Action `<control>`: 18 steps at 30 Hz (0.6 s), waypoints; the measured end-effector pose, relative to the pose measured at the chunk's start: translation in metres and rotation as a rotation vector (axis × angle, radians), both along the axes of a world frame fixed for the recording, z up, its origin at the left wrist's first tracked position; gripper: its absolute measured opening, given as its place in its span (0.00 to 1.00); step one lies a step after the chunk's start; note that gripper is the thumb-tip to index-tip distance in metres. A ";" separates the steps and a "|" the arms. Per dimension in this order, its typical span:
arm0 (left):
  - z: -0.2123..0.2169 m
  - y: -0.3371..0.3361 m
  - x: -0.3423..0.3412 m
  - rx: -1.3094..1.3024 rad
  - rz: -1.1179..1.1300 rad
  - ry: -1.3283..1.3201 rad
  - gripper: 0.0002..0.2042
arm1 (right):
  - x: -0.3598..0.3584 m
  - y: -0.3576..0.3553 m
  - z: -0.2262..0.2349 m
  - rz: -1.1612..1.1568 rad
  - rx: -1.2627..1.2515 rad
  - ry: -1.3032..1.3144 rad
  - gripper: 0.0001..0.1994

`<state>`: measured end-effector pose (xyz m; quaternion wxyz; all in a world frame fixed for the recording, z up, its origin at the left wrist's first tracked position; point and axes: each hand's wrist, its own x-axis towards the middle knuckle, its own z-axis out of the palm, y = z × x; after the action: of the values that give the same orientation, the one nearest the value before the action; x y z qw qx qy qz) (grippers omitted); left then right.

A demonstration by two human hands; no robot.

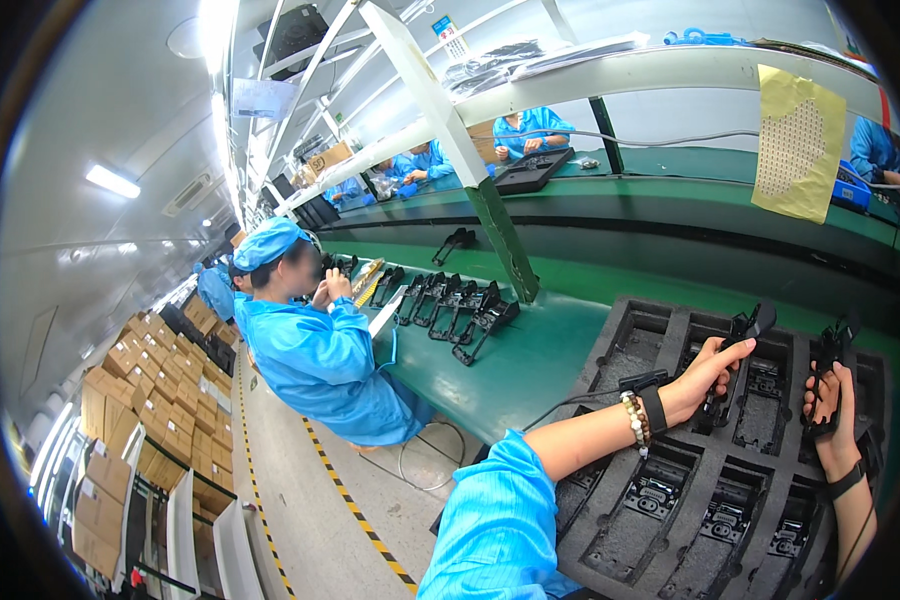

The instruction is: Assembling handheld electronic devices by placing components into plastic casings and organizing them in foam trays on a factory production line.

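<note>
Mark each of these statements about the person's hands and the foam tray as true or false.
1. The left hand holds a black part. True.
2. The right hand is empty. False: it grips another black part.
3. The black foam tray has every pocket empty. False: several pockets hold black parts.
4. A row of black parts lies on the green belt. True.
5. The left wrist is bare. False: it wears a bead bracelet.

Single view, head-worn fisheye: I look down and rightward from above my own forearms, close over the black foam tray (pixel 690 480) at lower right. Leftward the view runs far along the green conveyor belt (pixel 530 360). Edges bend strongly toward the rim.
</note>
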<state>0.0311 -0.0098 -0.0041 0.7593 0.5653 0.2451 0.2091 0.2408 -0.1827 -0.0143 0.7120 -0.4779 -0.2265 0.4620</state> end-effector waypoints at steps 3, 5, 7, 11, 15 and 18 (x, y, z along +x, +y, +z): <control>0.003 -0.003 0.001 -0.009 -0.016 0.008 0.27 | 0.001 -0.006 0.001 -0.020 -0.006 0.005 0.25; 0.001 -0.010 0.010 -0.001 0.004 -0.030 0.23 | 0.003 -0.013 0.003 -0.014 -0.005 0.056 0.24; 0.004 -0.006 0.007 0.003 -0.035 -0.048 0.18 | 0.001 -0.009 0.007 0.053 0.022 0.092 0.24; 0.014 -0.006 -0.003 -0.002 0.019 0.079 0.19 | 0.001 -0.005 0.006 0.078 0.042 0.103 0.22; 0.003 0.006 -0.008 -0.059 0.001 0.039 0.16 | -0.001 -0.002 0.004 0.045 0.004 0.100 0.20; 0.001 0.005 -0.007 -0.095 0.027 0.007 0.14 | 0.000 0.000 0.000 0.059 0.004 0.118 0.18</control>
<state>0.0243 -0.0049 -0.0027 0.7815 0.5262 0.2648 0.2056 0.2407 -0.1829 -0.0146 0.7112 -0.4416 -0.1991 0.5095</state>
